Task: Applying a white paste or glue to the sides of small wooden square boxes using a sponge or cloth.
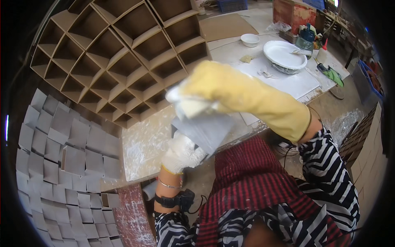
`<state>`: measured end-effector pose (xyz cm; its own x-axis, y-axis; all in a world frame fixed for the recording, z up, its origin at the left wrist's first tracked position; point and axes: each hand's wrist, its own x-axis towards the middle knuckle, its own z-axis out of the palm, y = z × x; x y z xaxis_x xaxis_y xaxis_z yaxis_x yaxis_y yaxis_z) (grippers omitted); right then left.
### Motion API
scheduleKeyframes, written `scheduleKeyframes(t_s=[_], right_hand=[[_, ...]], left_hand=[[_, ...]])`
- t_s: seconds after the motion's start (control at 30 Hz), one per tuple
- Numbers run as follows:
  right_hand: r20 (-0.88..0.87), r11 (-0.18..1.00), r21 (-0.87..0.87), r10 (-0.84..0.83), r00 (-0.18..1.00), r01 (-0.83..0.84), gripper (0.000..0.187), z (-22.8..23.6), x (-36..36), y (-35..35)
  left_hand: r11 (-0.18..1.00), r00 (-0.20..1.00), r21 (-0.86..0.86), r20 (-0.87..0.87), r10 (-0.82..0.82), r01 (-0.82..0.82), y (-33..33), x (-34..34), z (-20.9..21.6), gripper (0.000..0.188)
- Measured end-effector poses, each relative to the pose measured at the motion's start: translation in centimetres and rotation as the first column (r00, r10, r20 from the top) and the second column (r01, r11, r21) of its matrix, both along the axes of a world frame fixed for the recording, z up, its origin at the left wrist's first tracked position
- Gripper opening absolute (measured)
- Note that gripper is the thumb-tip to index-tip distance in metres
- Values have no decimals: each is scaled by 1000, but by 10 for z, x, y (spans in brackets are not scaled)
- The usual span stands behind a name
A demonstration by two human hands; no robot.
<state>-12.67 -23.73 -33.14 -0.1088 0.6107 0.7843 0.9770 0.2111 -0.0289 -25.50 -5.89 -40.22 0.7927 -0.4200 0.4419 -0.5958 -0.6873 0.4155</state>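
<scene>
My left hand, in a pale work glove smeared with white, is closed on the lower edge of a grey box-like piece, held tilted over the table edge. Just above it is my right hand, in a long yellow rubber glove. Its fingers are wrapped round a whitish wad, maybe cloth or sponge; motion blurs it. The wad overlaps the grey piece in view, and whether they touch I cannot tell.
A large brown cardboard grid stands at the far left. Stacked grey boxes fill the left side. On the white-smeared table stand a white basin, a small bowl, a green-lidded jug and a red-tipped bottle.
</scene>
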Motion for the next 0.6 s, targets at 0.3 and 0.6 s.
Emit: scheduleKeyframes(t_s=[0.3, 0.6], right_hand=[[0, 977, -212, 2, 1000, -2, 28, -23, -57, -18], [88, 990, -121, -64, 994, 75, 52, -14, -25, -37]], left_hand=[[987, 998, 160, 64, -29, 18, 25, 10, -33, 34], [805, 963, 562, -51, 265, -191, -8, 6, -2, 35]])
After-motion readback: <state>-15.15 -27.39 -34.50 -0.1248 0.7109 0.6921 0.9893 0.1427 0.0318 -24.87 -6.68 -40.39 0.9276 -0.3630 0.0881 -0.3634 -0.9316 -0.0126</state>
